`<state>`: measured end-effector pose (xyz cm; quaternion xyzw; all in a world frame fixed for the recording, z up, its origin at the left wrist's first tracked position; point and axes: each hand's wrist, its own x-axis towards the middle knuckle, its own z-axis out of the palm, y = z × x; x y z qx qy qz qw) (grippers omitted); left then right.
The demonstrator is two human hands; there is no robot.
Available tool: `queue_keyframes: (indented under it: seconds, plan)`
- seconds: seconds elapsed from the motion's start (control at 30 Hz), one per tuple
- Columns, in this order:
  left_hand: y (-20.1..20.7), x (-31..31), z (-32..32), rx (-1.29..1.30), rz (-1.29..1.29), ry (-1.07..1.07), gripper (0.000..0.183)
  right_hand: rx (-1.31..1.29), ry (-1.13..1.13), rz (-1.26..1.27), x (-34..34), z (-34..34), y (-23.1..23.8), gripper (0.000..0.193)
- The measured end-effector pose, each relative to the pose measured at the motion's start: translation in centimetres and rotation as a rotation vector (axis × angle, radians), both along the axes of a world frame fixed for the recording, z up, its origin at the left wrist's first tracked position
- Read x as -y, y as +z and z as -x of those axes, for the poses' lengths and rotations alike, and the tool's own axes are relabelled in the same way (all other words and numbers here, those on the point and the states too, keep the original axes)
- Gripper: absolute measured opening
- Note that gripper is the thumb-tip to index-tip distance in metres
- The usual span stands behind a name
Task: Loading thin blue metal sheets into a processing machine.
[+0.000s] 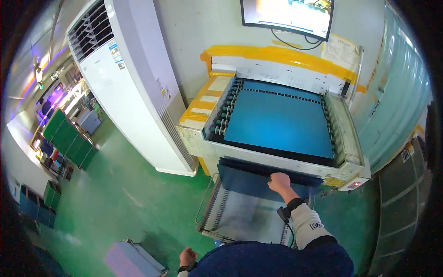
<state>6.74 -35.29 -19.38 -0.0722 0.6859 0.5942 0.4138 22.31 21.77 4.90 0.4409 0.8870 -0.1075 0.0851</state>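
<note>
A dark blue sheet (244,179) stands on edge in a slotted rack (224,208) in front of me. My right hand (280,182) is closed at the top edge of the dark sheets, gripping one there; its fingertips are partly hidden. Down by my body at the lower edge, my left hand (188,256) hangs with curled fingers and nothing visible in it. Beyond the rack, a large bright blue panel (279,122) lies flat on the rollers (224,115) of a conveyor machine (286,159).
A tall white air conditioner (131,92) stands left of the machine. A screen (286,16) hangs on the wall above. Clear strip curtains (392,92) and a dark ribbed panel (401,198) are at the right. A grey box-like object (134,258) sits on the green floor (124,198).
</note>
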Motion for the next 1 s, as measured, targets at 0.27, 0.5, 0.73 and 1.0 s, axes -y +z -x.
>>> queue_keyframes:
  seconds: [0.27,0.5,0.73,1.0]
  plan:
    - [-0.5,-0.6,0.3,0.414,-0.155,0.463,0.016,0.026,0.016,0.002,0.2,-0.2,-0.8,0.027]
    - [-2.3,1.5,0.7,-0.116,-0.035,-0.206,0.013,-0.017,0.044,-0.018,0.4,0.2,-1.1,0.026]
    - [-1.1,-0.9,0.9,0.488,-0.134,0.378,0.019,-0.001,0.029,-0.025,-0.3,-0.6,-1.0,0.026]
    - [-1.7,-0.4,1.1,0.490,-0.159,0.407,0.017,0.013,-0.029,0.002,-0.9,0.3,-0.3,0.027]
